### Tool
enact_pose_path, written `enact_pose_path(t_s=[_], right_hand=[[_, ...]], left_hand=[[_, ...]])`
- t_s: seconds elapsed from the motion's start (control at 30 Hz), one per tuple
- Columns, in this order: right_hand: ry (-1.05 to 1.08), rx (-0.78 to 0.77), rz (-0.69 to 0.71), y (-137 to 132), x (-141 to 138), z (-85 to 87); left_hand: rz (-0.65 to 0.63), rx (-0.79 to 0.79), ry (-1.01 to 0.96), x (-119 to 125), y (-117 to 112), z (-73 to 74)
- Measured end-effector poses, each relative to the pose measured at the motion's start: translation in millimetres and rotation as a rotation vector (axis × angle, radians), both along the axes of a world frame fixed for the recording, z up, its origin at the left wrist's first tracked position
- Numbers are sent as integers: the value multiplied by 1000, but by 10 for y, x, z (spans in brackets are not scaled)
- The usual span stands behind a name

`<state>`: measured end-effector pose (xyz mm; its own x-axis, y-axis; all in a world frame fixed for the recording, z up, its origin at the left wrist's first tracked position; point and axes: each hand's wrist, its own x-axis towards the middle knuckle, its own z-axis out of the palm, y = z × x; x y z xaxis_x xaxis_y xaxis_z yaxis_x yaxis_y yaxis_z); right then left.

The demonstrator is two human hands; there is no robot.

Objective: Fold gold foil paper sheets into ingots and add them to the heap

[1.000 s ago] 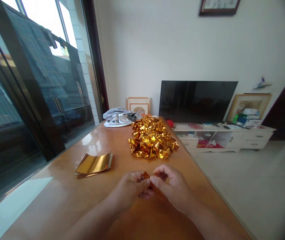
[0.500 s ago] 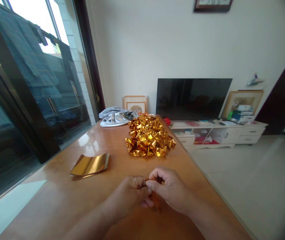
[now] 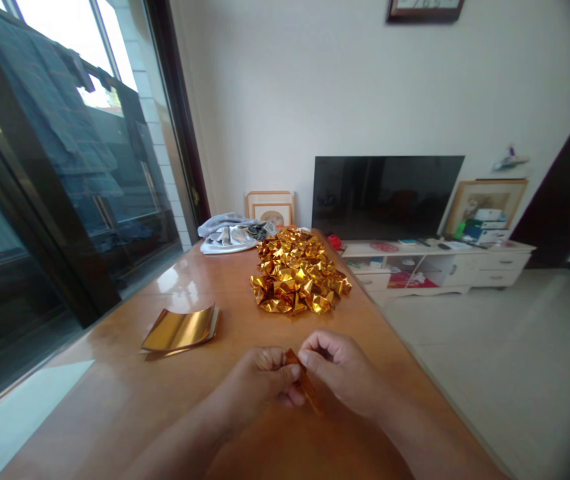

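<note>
A narrow folded strip of gold foil paper [image 3: 311, 393] slants between my hands above the near part of the table. My left hand [image 3: 263, 379] pinches it between thumb and fingers. At its upper end, my right hand [image 3: 343, 371] has thumb and forefinger closed at the strip's edge. Beyond the hands lies a heap of folded gold foil pieces [image 3: 297, 280]. To the left is a stack of flat gold foil sheets [image 3: 179, 331], with curled edges.
The wooden table [image 3: 129, 400] has its right edge close to my right forearm. A pale sheet [image 3: 29, 407] lies at the left edge. Grey-white cloth or bags [image 3: 232, 235] sit at the far end. Beyond stand a low cabinet [image 3: 495, 263] and a television [image 3: 387, 197].
The strip now shows more of its length and upper end between my hands. My right fingers have shifted slightly up and away from my left thumb.
</note>
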<state>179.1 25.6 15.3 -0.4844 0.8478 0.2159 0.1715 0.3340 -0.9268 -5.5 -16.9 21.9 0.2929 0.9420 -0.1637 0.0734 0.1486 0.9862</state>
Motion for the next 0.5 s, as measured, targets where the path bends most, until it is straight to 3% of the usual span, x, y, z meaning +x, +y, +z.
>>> enact_pose_path(t_s=[0.2, 0.5], right_hand=[[-129, 25, -50, -2, -31, -65], [-102, -2, -17, -2, -55, -103]], left_hand=[[71, 45, -84, -82, 75, -40], [112, 81, -116, -86, 73, 5]])
